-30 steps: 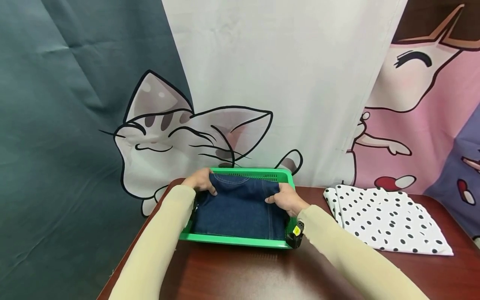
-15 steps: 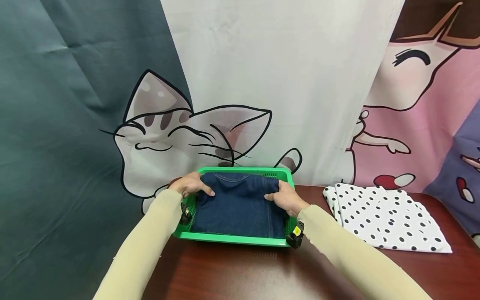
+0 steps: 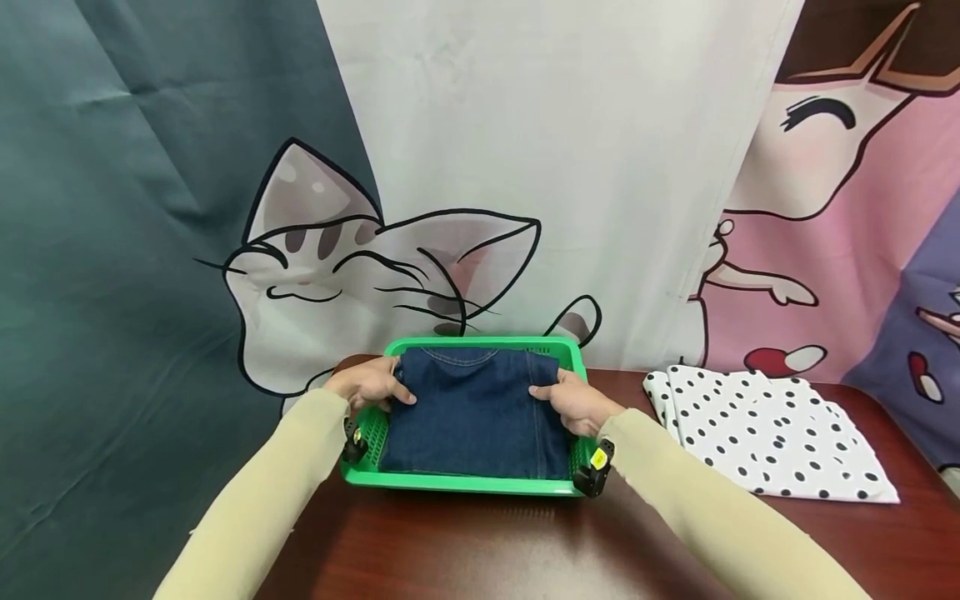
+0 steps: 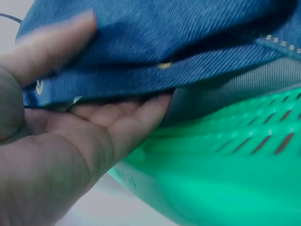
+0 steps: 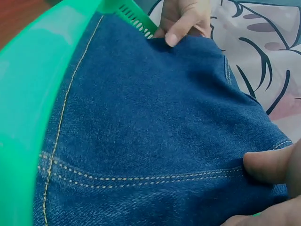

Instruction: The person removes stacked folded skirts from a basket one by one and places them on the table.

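Note:
A folded dark blue denim garment (image 3: 472, 421) with pale stitching lies in a green plastic basket (image 3: 465, 482). My left hand (image 3: 370, 383) holds its far left corner. In the left wrist view the thumb lies over the denim (image 4: 127, 37) and the fingers (image 4: 136, 123) reach beneath its edge, above the slotted basket wall. At the far right corner my right hand (image 3: 582, 402) pinches the cloth, thumb on top; its other fingers are mostly hidden. The right wrist view shows double stitching running across the denim (image 5: 141, 117) to the right thumb (image 5: 265, 165).
To the right of the basket, a folded white cloth with black dots (image 3: 772, 437) lies on the reddish-brown table (image 3: 480, 550). A curtain printed with cartoon figures (image 3: 570, 167) hangs close behind. Each wrist carries a black camera (image 3: 592, 471).
My left hand has moved left and slightly down to the garment's left edge, and the basket's left end now shows more. The right hand stays almost in place on its corner.

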Demonstrator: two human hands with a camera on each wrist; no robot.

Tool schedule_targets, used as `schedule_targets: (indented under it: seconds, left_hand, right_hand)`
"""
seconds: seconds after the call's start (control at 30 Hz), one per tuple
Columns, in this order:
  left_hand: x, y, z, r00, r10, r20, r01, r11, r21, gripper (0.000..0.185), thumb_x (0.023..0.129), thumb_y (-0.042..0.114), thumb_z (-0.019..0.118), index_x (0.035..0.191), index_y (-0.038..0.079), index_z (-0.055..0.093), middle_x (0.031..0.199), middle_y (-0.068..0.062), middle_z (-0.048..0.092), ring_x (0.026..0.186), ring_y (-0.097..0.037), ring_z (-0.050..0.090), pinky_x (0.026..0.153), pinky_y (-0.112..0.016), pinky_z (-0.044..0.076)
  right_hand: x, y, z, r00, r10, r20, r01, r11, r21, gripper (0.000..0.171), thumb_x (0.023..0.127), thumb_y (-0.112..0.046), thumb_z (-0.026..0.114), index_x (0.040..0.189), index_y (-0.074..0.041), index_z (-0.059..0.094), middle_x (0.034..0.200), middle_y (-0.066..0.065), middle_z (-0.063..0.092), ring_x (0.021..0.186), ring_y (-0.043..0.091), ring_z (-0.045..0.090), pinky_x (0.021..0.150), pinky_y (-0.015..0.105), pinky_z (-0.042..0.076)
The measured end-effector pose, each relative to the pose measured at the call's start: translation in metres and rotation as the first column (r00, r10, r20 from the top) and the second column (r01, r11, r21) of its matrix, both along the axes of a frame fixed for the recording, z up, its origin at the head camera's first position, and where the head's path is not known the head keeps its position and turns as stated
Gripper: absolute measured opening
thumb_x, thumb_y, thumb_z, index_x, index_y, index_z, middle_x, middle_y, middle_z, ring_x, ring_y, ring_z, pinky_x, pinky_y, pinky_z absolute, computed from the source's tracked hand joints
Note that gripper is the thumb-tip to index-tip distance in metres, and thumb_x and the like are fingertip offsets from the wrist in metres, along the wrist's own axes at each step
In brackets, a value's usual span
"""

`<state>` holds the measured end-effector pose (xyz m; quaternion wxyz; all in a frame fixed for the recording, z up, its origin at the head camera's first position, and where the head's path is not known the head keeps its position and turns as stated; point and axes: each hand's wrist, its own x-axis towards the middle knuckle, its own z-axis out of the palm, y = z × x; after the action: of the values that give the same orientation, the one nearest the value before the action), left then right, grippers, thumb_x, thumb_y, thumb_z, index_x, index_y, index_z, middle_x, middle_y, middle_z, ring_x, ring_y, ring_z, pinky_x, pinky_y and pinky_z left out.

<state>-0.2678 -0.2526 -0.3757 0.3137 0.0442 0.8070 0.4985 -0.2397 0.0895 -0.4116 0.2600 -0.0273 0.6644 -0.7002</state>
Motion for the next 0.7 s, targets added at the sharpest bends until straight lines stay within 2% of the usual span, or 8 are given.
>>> schedule_targets:
  seconds: [0.07, 0.13, 0.27, 0.37, 0.47, 0.57, 0.7]
  left_hand:
    - [0.001, 0.001, 0.000, 1.000, 0.002, 0.000, -0.002, 1.000, 0.007, 0.085, 0.094, -0.006, 0.063, 0.159, -0.001, 0.008, 0.156, -0.029, 0.028, 0.140, -0.048, 0.035, 0.106, -0.065, 0.037]
    - [0.003, 0.001, -0.001, 1.000, 0.010, 0.005, -0.010, 1.000, 0.015, 0.083, 0.096, -0.003, 0.062, 0.158, -0.001, 0.007, 0.157, -0.029, 0.028, 0.140, -0.047, 0.036, 0.104, -0.065, 0.039]
    - [0.006, 0.005, 0.000, 0.997, 0.049, 0.052, -0.053, 0.996, 0.065, 0.078, 0.093, -0.003, 0.067, 0.155, -0.001, 0.020, 0.151, -0.026, 0.039, 0.132, -0.042, 0.048, 0.102, -0.061, 0.044]
    - [0.009, 0.009, 0.001, 0.994, 0.080, 0.079, -0.087, 0.992, 0.086, 0.072, 0.091, -0.005, 0.069, 0.151, -0.003, 0.030, 0.143, -0.024, 0.048, 0.124, -0.037, 0.055, 0.100, -0.056, 0.048]
    - [0.011, 0.012, 0.000, 0.992, 0.097, 0.085, -0.105, 0.990, 0.093, 0.062, 0.093, -0.005, 0.066, 0.147, -0.006, 0.035, 0.140, -0.024, 0.050, 0.122, -0.037, 0.057, 0.100, -0.055, 0.048]
    - [0.012, 0.011, -0.003, 0.989, 0.112, 0.091, -0.122, 0.987, 0.105, 0.056, 0.097, -0.003, 0.062, 0.147, -0.004, 0.036, 0.142, -0.024, 0.048, 0.122, -0.038, 0.056, 0.102, -0.056, 0.046]
    - [0.013, 0.010, -0.005, 0.990, 0.108, 0.096, -0.120, 0.983, 0.138, 0.055, 0.101, 0.000, 0.057, 0.150, -0.001, 0.032, 0.147, -0.024, 0.043, 0.120, -0.036, 0.057, 0.100, -0.056, 0.047]
  right_hand:
    - [0.000, 0.000, -0.001, 1.000, 0.027, -0.003, -0.027, 1.000, 0.013, 0.033, 0.105, -0.005, 0.049, 0.137, -0.003, 0.041, 0.124, 0.013, 0.059, 0.104, 0.023, 0.061, 0.091, 0.036, 0.049]
    - [0.000, 0.000, -0.002, 0.998, 0.057, -0.016, -0.056, 0.998, 0.036, 0.037, 0.102, 0.000, 0.052, 0.137, -0.003, 0.042, 0.127, 0.015, 0.059, 0.108, 0.025, 0.061, 0.095, 0.038, 0.049]
    - [0.001, -0.002, -0.004, 0.997, 0.059, -0.042, -0.054, 0.992, 0.111, 0.042, 0.092, 0.012, 0.059, 0.132, 0.004, 0.049, 0.126, 0.020, 0.060, 0.113, 0.032, 0.061, 0.097, 0.043, 0.050]
    - [0.001, -0.004, -0.004, 0.999, 0.020, -0.039, -0.014, 0.986, 0.164, 0.034, 0.092, 0.011, 0.061, 0.124, 0.007, 0.050, 0.124, 0.022, 0.057, 0.114, 0.034, 0.058, 0.097, 0.044, 0.050]
    - [0.002, -0.006, -0.003, 1.000, -0.004, -0.017, 0.006, 0.988, 0.156, 0.029, 0.096, 0.007, 0.058, 0.123, 0.006, 0.048, 0.127, 0.022, 0.052, 0.115, 0.036, 0.056, 0.097, 0.044, 0.049]
    - [0.001, -0.007, -0.002, 1.000, -0.003, 0.012, 0.002, 0.994, 0.109, 0.026, 0.099, 0.005, 0.054, 0.124, 0.005, 0.047, 0.129, 0.022, 0.049, 0.113, 0.035, 0.056, 0.096, 0.044, 0.049]
    - [0.000, -0.006, -0.001, 1.000, -0.005, 0.029, 0.003, 0.997, 0.076, 0.024, 0.101, 0.003, 0.051, 0.124, 0.003, 0.044, 0.128, 0.021, 0.049, 0.105, 0.030, 0.060, 0.093, 0.042, 0.050]
